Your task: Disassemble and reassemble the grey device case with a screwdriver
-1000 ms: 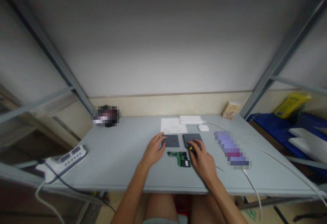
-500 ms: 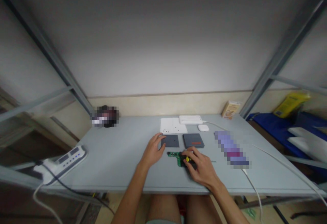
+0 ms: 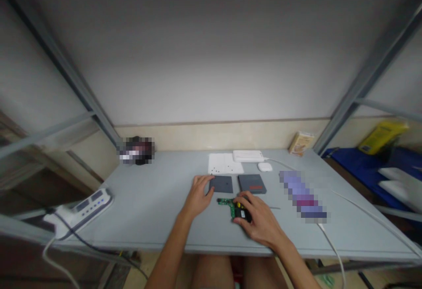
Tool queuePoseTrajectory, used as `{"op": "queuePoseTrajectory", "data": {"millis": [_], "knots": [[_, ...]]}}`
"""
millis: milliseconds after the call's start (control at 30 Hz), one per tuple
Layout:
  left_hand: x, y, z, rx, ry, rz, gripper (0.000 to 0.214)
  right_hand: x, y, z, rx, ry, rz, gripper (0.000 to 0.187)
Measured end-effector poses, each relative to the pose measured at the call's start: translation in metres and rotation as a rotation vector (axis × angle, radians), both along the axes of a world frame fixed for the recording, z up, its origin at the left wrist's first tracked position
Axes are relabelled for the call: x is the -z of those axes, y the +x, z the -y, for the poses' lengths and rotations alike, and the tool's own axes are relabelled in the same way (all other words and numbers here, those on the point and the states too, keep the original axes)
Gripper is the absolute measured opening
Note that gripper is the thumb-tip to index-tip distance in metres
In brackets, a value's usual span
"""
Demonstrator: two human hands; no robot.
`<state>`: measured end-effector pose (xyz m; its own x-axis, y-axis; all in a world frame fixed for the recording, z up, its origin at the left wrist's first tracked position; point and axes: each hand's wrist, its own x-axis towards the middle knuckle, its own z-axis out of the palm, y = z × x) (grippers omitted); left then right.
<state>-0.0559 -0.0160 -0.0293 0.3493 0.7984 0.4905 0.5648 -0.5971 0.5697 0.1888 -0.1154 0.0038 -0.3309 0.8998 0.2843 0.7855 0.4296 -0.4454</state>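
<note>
My left hand [image 3: 198, 194] rests at the left end of a flat dark grey panel [image 3: 222, 184], fingers over its upper corner and thumb at its near side. My right hand [image 3: 257, 216] is closed around a screwdriver [image 3: 239, 204] with a black and yellow handle; its thin shaft sticks out to the right. Under and beside those fingers lies a green circuit board [image 3: 226, 201] with a black block [image 3: 241, 213] at its near right. The palm hides part of the handle and board. A dark grey case half [image 3: 252, 183] with red marking lies just beyond.
Small dark screws lie on a white paper sheet [image 3: 224, 162]. Behind are a white power bank [image 3: 248, 156] and a small white case [image 3: 265, 167]. A blurred-out phone [image 3: 303, 194] with a cable lies right, a power strip [image 3: 84, 212] left, a carton [image 3: 300, 143] at the back.
My right thumb has shifted toward me, showing more of the black block. The yellow handle end sits slightly farther left over the board. My left hand stays at the panel.
</note>
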Motion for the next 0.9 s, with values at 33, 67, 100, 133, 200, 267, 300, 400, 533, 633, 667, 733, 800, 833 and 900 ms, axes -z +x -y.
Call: {"op": "queuePoseTrajectory", "data": {"millis": [33,67,100,133,200,267,300,400,533,633,667,733,800,833,900], "knots": [[0.0000,-0.0002,0.0000,0.005,0.002,0.002,0.036,0.0005,0.0001,-0.0001,0.004,0.001,0.001,0.041],[-0.0002,-0.0003,0.0001,0.009,0.005,0.004,0.036,0.0008,0.0001,-0.0002,0.008,0.000,0.003,0.042],[-0.0005,-0.0004,0.0002,0.012,0.006,0.005,0.036,0.0010,0.0000,-0.0002,0.010,-0.003,0.005,0.042],[-0.0010,-0.0004,0.0005,0.014,0.005,0.005,0.036,0.0010,-0.0001,-0.0001,0.011,-0.006,0.006,0.042],[-0.0020,-0.0002,0.0010,0.013,-0.002,0.006,0.036,0.0007,-0.0004,0.0001,0.011,-0.013,0.007,0.042],[-0.0028,0.0001,0.0015,0.012,-0.007,0.009,0.035,0.0007,-0.0006,0.0004,0.013,-0.013,0.005,0.043],[-0.0030,0.0002,0.0017,0.011,-0.006,0.011,0.034,0.0008,-0.0006,0.0004,0.012,-0.012,0.005,0.043],[-0.0032,0.0002,0.0020,0.009,0.000,0.011,0.033,0.0016,-0.0005,0.0000,0.007,-0.008,0.000,0.045],[-0.0034,0.0002,0.0020,0.004,0.004,0.007,0.032,0.0021,-0.0009,-0.0004,0.012,-0.013,0.003,0.044],[-0.0036,0.0003,0.0018,0.002,-0.005,0.009,0.031,0.0021,-0.0017,-0.0003,0.031,-0.018,0.010,0.044],[-0.0036,0.0003,0.0017,0.003,-0.008,0.009,0.031,0.0023,-0.0019,-0.0003,0.036,-0.021,0.012,0.043],[-0.0035,0.0003,0.0016,0.008,-0.010,0.012,0.030,0.0026,-0.0022,-0.0005,0.044,-0.020,0.016,0.043],[-0.0037,0.0003,0.0017,0.013,-0.015,0.016,0.030,0.0026,-0.0023,-0.0008,0.049,-0.014,0.018,0.042],[-0.0040,0.0003,0.0019,0.015,-0.019,0.018,0.030,0.0024,-0.0023,-0.0011,0.050,-0.010,0.019,0.041],[-0.0050,0.0005,0.0025,0.019,-0.025,0.018,0.029,0.0018,-0.0023,-0.0015,0.050,-0.006,0.021,0.040]]}}
